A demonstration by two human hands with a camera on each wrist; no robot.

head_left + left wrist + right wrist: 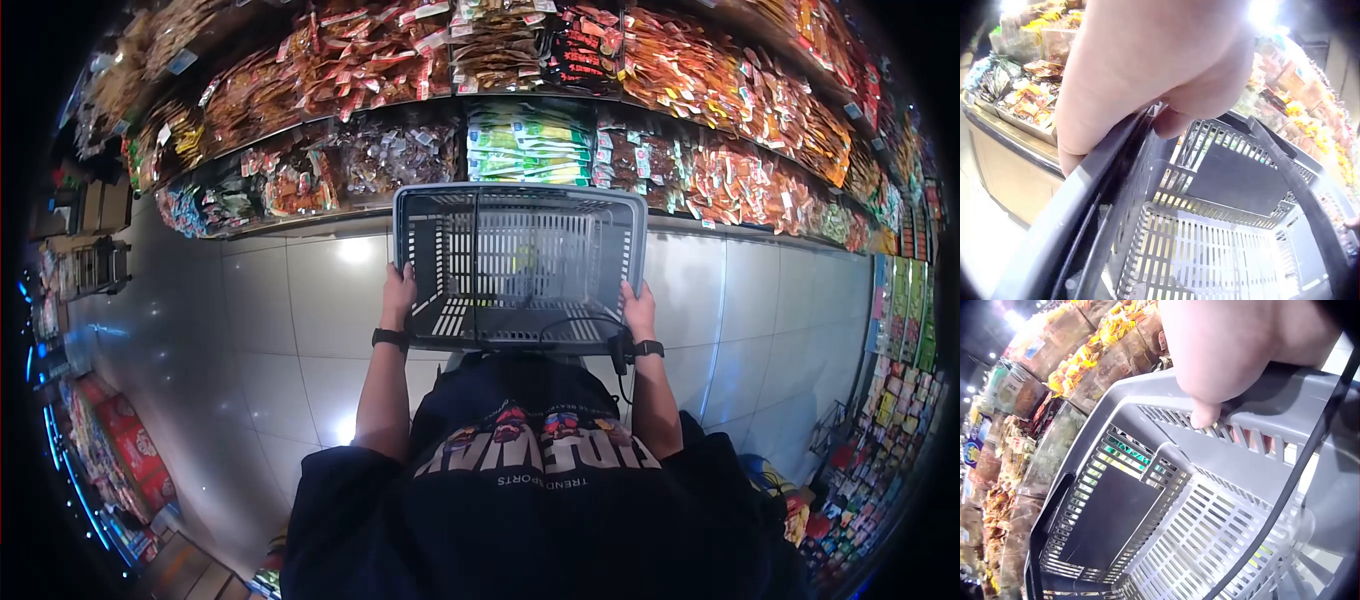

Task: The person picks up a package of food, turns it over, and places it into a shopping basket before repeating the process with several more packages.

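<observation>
Your dark shirt [530,480] sat closest, and just past it you held the grey basket [520,192] over the tiled floor [280,330], facing the snack shelves [400,150]. Left hand [398,292] and right hand [637,310] each had fingers clenched over a side rim, handles [1297,181] unused. By the look of it, a rim could have slipped from you, tipping the basket into the shelf edge

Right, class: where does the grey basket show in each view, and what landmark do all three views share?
Head: the basket sits at centre, with the left hand and right hand gripping its side rims.
Left wrist: basket fills the lower half, its rim gripped by the left hand.
Right wrist: basket fills the lower middle, its rim gripped by the right hand.
Shared landmark: the shelves of snack packets beyond it.
</observation>
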